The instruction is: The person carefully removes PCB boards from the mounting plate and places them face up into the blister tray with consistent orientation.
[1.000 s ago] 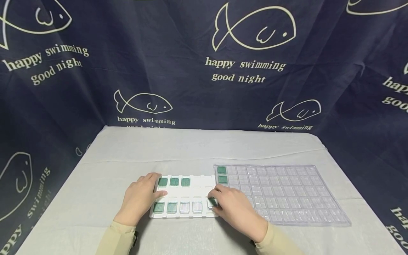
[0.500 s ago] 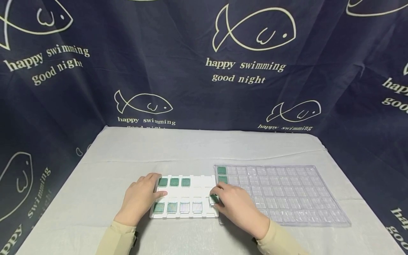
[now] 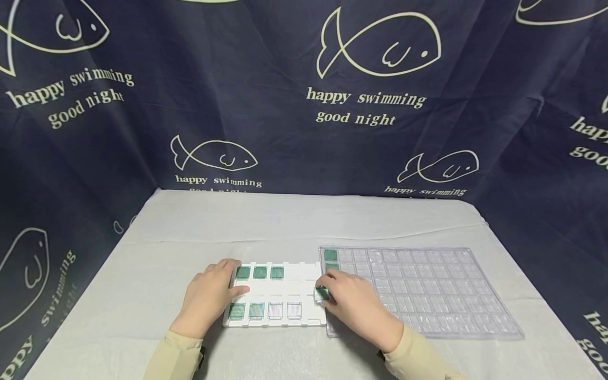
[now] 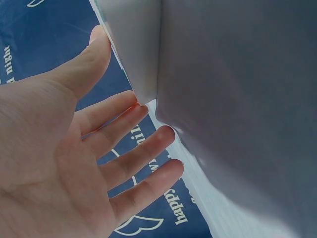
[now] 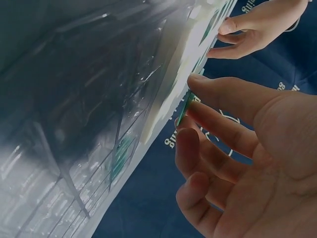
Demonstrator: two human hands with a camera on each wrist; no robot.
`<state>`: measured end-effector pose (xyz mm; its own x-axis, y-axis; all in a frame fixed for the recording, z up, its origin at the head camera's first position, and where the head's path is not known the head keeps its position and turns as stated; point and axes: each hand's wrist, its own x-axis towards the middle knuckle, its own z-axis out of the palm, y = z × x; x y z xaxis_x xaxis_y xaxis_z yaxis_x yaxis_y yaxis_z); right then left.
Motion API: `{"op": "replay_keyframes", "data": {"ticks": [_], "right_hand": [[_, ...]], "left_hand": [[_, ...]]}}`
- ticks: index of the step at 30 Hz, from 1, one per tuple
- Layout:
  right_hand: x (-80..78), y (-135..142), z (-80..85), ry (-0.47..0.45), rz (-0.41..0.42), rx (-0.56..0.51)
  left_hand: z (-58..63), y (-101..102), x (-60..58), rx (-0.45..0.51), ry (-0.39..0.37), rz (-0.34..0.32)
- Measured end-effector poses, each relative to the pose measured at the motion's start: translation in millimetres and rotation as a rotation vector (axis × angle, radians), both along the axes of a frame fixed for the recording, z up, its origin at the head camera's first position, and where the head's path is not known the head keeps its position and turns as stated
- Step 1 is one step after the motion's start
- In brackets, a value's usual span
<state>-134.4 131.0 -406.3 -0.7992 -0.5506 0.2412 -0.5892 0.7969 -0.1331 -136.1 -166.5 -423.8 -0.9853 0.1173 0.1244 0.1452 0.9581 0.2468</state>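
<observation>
My left hand (image 3: 207,295) rests at the left end of a white tray (image 3: 275,287), thumb on its top and other fingers nearly straight along its edge. In the left wrist view that hand's index and middle fingertips touch the tray's corner. A small green circuit board (image 3: 321,294) is pinched between thumb and fingers of my right hand (image 3: 356,306), over the tray's right end. From the right wrist it appears edge-on, a thin green board (image 5: 185,105). Two rows of similar boards lie in the tray, three in the far row (image 3: 259,272) and several in the near row (image 3: 256,310).
A clear plastic tray (image 3: 413,286) of many compartments lies on the right, its left edge close to the white tray. Green boards (image 3: 330,255) sit in its far-left compartments, the lower one partly hidden by my right hand. A pale cloth (image 3: 294,216) covers the table, before a dark blue curtain (image 3: 285,100).
My right hand has lifted the green circuit board out of the near row's right-end slot and moved it slightly up and to the right. The left hand has stayed in place.
</observation>
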Motion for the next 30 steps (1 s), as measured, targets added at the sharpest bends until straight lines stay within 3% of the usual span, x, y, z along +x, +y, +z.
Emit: {"op": "replay_keyframes", "data": {"ticks": [30], "right_hand": [[-16.5, 10, -6.4, -0.015, -0.059, 0.007]], "left_hand": [[-0.1, 0, 0.6, 0.004, -0.001, 0.006]]}}
